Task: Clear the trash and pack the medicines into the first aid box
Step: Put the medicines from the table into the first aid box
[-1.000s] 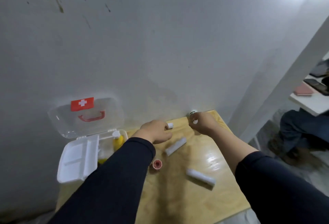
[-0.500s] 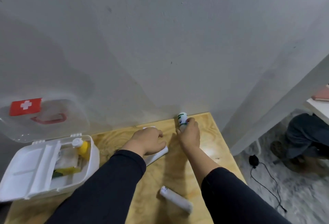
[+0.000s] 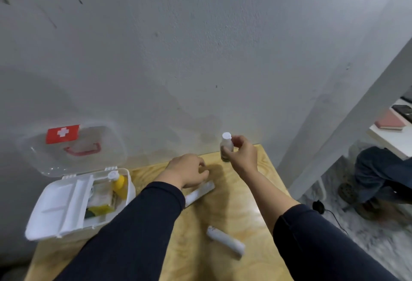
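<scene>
Right hand (image 3: 242,158): fingers pinching small upright white-capped bottle (image 3: 226,147), upper centre.
Left hand (image 3: 189,172): curled, grip unclear, nearer open white plastic first aid box (image 3: 73,202), lower left.

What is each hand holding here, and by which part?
Right hand grips the small white-capped bottle by its body, below the cap. Left hand is curled; any contents cannot be told.

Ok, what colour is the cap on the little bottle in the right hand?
White, on the small bottle held by the right hand; the head view shows it clearly.
</scene>
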Demonstrator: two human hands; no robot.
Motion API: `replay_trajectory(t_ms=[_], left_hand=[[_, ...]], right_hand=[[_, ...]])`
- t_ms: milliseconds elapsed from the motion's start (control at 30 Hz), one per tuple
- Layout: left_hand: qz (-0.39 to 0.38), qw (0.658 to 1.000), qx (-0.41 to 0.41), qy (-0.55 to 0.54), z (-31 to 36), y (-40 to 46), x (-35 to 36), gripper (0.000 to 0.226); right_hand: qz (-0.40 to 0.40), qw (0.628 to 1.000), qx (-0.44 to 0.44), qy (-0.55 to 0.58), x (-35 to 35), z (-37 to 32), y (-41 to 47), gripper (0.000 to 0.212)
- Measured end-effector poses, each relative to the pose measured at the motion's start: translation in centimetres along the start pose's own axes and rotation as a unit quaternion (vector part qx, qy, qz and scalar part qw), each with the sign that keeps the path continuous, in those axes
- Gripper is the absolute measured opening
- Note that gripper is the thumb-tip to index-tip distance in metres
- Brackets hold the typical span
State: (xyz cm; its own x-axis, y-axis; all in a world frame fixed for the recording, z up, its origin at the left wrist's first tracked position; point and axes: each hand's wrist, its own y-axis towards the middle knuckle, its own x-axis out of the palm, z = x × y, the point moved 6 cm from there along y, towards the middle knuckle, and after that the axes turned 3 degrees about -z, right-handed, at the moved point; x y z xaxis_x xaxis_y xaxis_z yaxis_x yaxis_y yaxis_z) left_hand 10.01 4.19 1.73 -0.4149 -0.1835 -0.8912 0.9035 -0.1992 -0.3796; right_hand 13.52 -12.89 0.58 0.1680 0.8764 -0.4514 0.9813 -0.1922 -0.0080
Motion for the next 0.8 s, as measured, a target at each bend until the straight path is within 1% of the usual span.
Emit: replay_trajectory(t_ms=[100, 167, 267, 367, 467, 567, 633, 667, 767, 800], left_hand=[[0.023, 1.000, -0.009, -0.006, -1.3, -2.4, -1.7, 0.042], [0.032, 0.999, -0.021, -0.008, -2.7, -4.2, -2.8, 0.045], [0.044, 0.998, -0.038, -0.015, -5.9, -7.1, -4.0, 0.052], [0.065, 0.996, -0.055, -0.016, -9.5, -10.2, -4.5, 0.052], [0.081, 0.993, -0.083, -0.031, -13.0, -13.5, -4.2, 0.048], [0.081, 0.989, -0.106, -0.067, -16.2, -15.8, -3.2, 0.036], [0.077, 0.988, -0.112, -0.074, -17.8, -16.8, -2.5, 0.033], [0.072, 0.989, -0.113, -0.068, -18.5, -17.2, -2.0, 0.038], [0.062, 0.989, -0.121, -0.054, -20.1, -17.8, -0.5, 0.061], [0.060, 0.990, -0.118, -0.055, -20.4, -17.9, 0.1, 0.065]], right_hand=[[-0.020, 0.999, -0.021, 0.025, 1.0, -3.3, -1.6, 0.032], [-0.035, 0.998, -0.033, 0.034, 2.2, -5.5, -3.0, 0.030], [-0.084, 0.994, -0.053, 0.044, 5.1, -8.9, -5.6, 0.031], [-0.126, 0.988, -0.080, 0.032, 8.2, -11.8, -8.5, 0.032], [-0.151, 0.983, -0.099, 0.031, 11.4, -14.0, -11.3, 0.028], [-0.175, 0.979, -0.106, 0.015, 14.4, -15.2, -13.6, 0.029], [-0.192, 0.976, -0.100, 0.005, 16.1, -15.4, -14.8, 0.030], [-0.197, 0.976, -0.096, -0.002, 16.8, -15.4, -15.2, 0.031], [-0.206, 0.973, -0.090, -0.047, 18.6, -14.8, -16.3, 0.033], [-0.209, 0.972, -0.086, -0.065, 19.2, -14.5, -16.6, 0.034]])
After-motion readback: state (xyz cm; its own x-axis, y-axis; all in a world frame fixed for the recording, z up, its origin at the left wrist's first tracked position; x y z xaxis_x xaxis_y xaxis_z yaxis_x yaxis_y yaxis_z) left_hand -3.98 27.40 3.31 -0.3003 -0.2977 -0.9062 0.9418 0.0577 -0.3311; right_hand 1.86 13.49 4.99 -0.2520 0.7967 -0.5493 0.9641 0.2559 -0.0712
